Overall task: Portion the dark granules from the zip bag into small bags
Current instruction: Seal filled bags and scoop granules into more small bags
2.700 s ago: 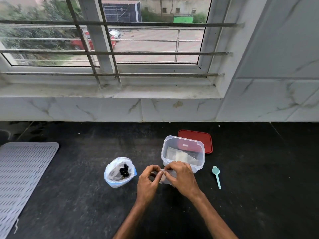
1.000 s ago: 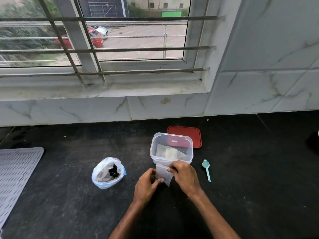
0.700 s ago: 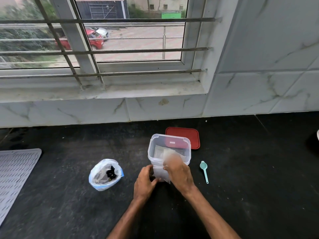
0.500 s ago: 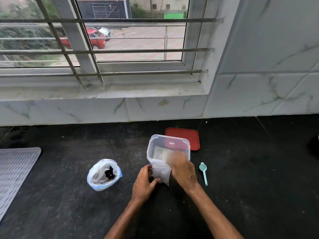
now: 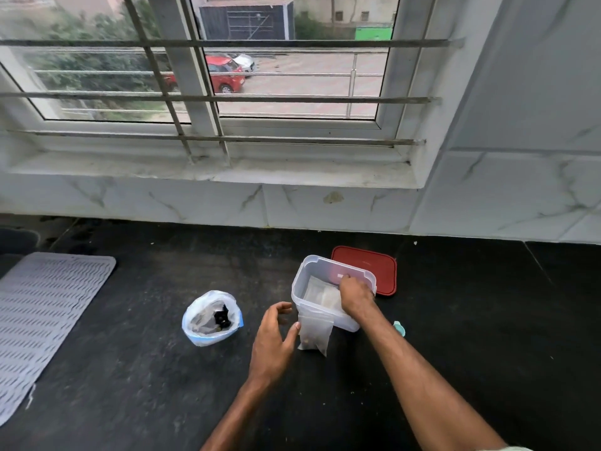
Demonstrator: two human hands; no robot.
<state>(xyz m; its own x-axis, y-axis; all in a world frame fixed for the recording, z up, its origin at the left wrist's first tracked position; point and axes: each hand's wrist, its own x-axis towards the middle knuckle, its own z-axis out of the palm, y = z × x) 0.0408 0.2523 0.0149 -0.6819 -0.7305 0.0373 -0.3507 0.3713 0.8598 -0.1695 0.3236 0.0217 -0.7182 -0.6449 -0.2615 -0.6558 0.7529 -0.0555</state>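
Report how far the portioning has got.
Done: one small bag holds some granules and stands against the clear container, left hand touching it. In hand: right hand reaches into the container. Left: dark granules sit in the zip bag.

Counter (image 5: pixel 146 369) lies open left of the left hand (image 5: pixel 273 336) up to the zip bag (image 5: pixel 211 319); just right, a small bag (image 5: pixel 315 333) and the tub (image 5: pixel 325 265) block it.
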